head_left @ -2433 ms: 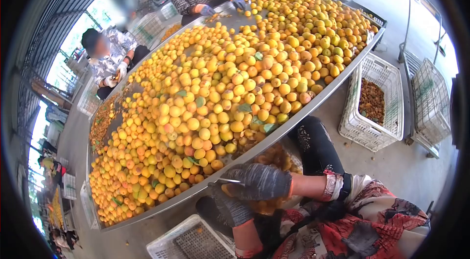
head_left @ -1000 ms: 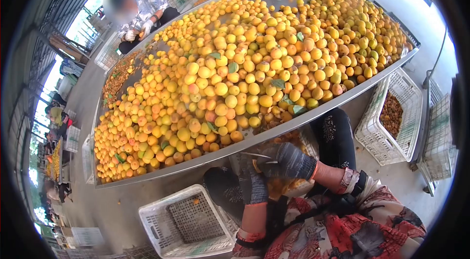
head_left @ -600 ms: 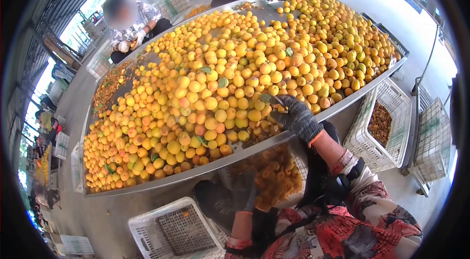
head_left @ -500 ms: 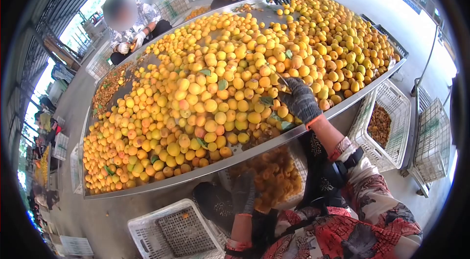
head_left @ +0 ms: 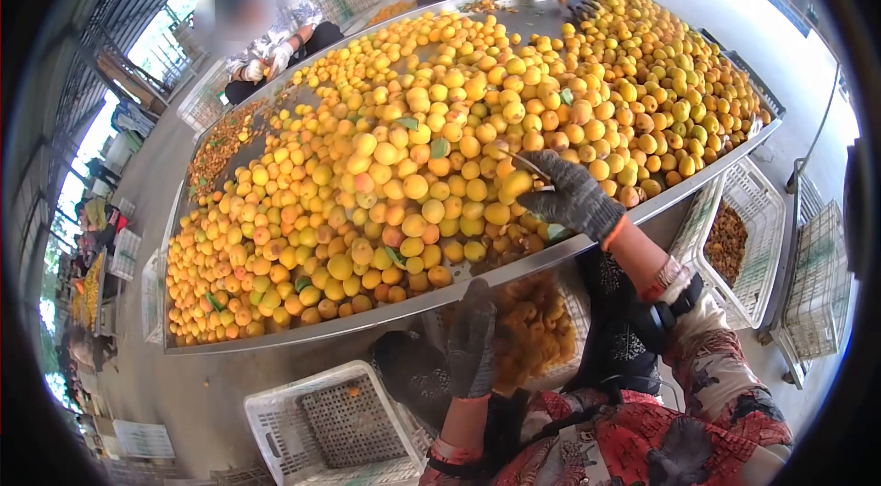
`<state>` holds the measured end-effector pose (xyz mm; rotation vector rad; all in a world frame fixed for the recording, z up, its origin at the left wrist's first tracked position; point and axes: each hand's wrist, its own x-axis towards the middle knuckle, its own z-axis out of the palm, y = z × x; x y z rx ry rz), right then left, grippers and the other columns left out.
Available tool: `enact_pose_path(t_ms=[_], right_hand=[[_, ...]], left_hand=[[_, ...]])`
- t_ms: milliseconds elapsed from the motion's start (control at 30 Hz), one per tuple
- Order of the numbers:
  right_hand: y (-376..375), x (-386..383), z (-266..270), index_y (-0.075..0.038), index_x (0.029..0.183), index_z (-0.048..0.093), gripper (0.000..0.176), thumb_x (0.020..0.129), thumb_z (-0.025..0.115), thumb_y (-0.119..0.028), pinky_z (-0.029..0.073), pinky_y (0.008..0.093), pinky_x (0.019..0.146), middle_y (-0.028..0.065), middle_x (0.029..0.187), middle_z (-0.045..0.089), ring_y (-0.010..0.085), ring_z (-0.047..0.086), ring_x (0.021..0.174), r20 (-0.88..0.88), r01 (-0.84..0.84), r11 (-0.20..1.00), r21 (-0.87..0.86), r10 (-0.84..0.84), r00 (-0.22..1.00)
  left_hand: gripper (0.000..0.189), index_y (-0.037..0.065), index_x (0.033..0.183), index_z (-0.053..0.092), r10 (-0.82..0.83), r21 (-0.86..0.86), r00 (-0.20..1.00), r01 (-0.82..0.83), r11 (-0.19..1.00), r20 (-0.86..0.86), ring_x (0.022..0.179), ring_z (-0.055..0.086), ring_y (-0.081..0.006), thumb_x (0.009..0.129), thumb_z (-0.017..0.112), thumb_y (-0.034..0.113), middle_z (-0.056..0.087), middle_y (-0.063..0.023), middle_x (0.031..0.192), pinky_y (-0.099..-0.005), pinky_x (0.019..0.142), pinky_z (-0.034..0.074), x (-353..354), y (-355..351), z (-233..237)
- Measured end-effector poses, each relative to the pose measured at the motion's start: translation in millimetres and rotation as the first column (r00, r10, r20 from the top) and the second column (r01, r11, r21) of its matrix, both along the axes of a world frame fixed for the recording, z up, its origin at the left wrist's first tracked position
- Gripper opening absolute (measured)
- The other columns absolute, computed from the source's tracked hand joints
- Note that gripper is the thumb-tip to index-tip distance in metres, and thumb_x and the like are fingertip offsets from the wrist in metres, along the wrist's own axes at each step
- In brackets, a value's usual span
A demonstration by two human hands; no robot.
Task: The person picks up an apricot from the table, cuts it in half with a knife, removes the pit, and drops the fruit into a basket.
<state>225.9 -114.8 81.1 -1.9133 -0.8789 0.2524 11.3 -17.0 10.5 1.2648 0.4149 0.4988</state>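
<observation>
My right hand (head_left: pixel 576 197), in a dark grey knitted glove, is closed on a slim metal tool (head_left: pixel 529 162) that points to the left over the fruit. A yellow apricot (head_left: pixel 516 182) sits right at its thumb and fingertips. Below the near rim of the metal table (head_left: pixel 431 301), my left hand (head_left: pixel 472 339) is raised in a dark glove, fingers stretched upward, holding nothing that shows. Heaped apricots (head_left: pixel 367 201) cover much of the tabletop, with a few green leaves (head_left: pixel 440 148) among them. Under the rim, a crate of split apricot flesh (head_left: pixel 532 330) stands between my knees.
A white plastic crate (head_left: pixel 266 413) with a scrap inside stands on the floor at left. Another crate (head_left: pixel 766 256) at right holds brownish pieces. Across the table, one person's gloved hand (head_left: pixel 578 4) touches the fruit; another person (head_left: pixel 275 55) works at the far left.
My left hand has risen toward the table rim, its fingers now upright. My right hand, with the tool, has drawn slightly toward me, an apricot now at its fingertips. The view has shifted a little.
</observation>
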Motion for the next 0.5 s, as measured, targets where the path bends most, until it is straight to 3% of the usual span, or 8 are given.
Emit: enact_pose_path(t_ms=[67, 100, 200, 300, 333, 400, 433, 500], right_hand=[[0, -33, -1, -0.007, 0.122, 0.046, 0.054, 0.073, 0.069, -0.012, 0.046, 0.0311, 0.082, 0.0078, 0.109, 0.056, 0.0179, 0.054, 0.100, -0.116, -0.181, 0.973, 0.144, 0.199, 0.973], [-1, -46, 8, -0.006, 0.123, 0.044, 0.057, 0.072, 0.070, -0.010, 0.045, 0.0293, 0.083, 0.0064, 0.111, 0.055, 0.0148, 0.052, 0.101, 0.181, -0.277, 0.960, 0.025, 0.268, 0.946], [6, -87, 8, -0.006, 0.123, 0.044, 0.053, 0.076, 0.067, -0.014, 0.044, 0.0305, 0.084, 0.0086, 0.112, 0.055, 0.0169, 0.052, 0.102, -0.164, -0.388, 0.909, 0.154, 0.411, 0.897], [10, -101, 9, -0.005, 0.119, 0.046, 0.048, 0.077, 0.066, -0.014, 0.046, 0.0277, 0.080, 0.0088, 0.107, 0.056, 0.0146, 0.054, 0.097, -0.048, -0.348, 0.930, 0.122, 0.356, 0.933], [8, -104, 9, -0.005, 0.119, 0.046, 0.048, 0.077, 0.066, -0.014, 0.046, 0.0277, 0.080, 0.0088, 0.107, 0.056, 0.0146, 0.054, 0.097, -0.051, -0.355, 0.926, 0.128, 0.363, 0.930], [-1, -109, 7, -0.005, 0.116, 0.048, 0.042, 0.078, 0.065, -0.013, 0.048, 0.0236, 0.068, 0.0078, 0.097, 0.059, 0.0113, 0.058, 0.080, -0.690, 0.102, 0.714, 0.693, 0.616, 0.380], [-3, -116, 7, -0.006, 0.111, 0.050, 0.034, 0.080, 0.062, -0.014, 0.046, 0.0208, 0.054, 0.0041, 0.084, 0.060, 0.0088, 0.057, 0.060, -0.768, 0.205, 0.862, 0.465, 0.277, 0.577], [-9, -121, -9, -0.005, 0.108, 0.051, 0.030, 0.081, 0.060, -0.016, 0.046, 0.0214, 0.052, 0.0032, 0.080, 0.059, 0.0097, 0.055, 0.057, -0.832, 0.248, 0.869, 0.428, 0.272, 0.483]], left_hand=[[0.036, -0.001, 0.121, 0.044, 0.059, 0.032, 0.997, -0.060, 0.998, 0.055, 0.105, 0.048, -0.0162, 0.088, 0.049, 0.014, 0.048, -0.0110, 0.119, -0.0281, 0.089, 0.041, 10, 1, 9], [0.037, -0.001, 0.121, 0.044, 0.085, 0.047, 0.993, -0.089, 0.995, 0.083, 0.105, 0.048, -0.0162, 0.088, 0.049, 0.016, 0.048, -0.0106, 0.119, -0.0281, 0.089, 0.040, 13, 2, 12], [0.040, -0.002, 0.122, 0.043, 0.144, 0.089, 0.980, -0.157, 0.983, 0.136, 0.105, 0.048, -0.0164, 0.088, 0.050, 0.019, 0.047, -0.0099, 0.120, -0.0281, 0.090, 0.039, 10, 6, 20], [0.038, -0.001, 0.119, 0.045, 0.178, -0.020, 0.983, -0.177, 0.984, 0.044, 0.103, 0.048, -0.0164, 0.089, 0.049, 0.022, 0.049, -0.0091, 0.116, -0.0292, 0.089, 0.040, 0, 12, 23], [0.037, 0.002, 0.117, 0.047, 0.170, -0.267, 0.980, -0.138, 0.954, 0.102, 0.102, 0.049, -0.0190, 0.089, 0.049, 0.024, 0.051, -0.0084, 0.114, -0.0323, 0.087, 0.041, -4, 15, 22], [0.035, 0.005, 0.116, 0.048, 0.190, -0.490, 0.969, -0.090, 0.867, 0.159, 0.101, 0.049, -0.0215, 0.088, 0.049, 0.027, 0.053, -0.0077, 0.111, -0.0354, 0.086, 0.042, -12, 22, 19], [0.036, 0.005, 0.116, 0.048, 0.151, -0.395, 0.978, -0.083, 0.915, 0.144, 0.101, 0.049, -0.0222, 0.088, 0.049, 0.028, 0.053, -0.0078, 0.111, -0.0384, 0.087, 0.041, -17, 24, 18], [0.036, 0.006, 0.116, 0.048, 0.111, -0.291, 0.986, -0.071, 0.954, 0.124, 0.102, 0.049, -0.0228, 0.088, 0.050, 0.029, 0.053, -0.0079, 0.110, -0.0413, 0.088, 0.041, -18, 26, 18]])
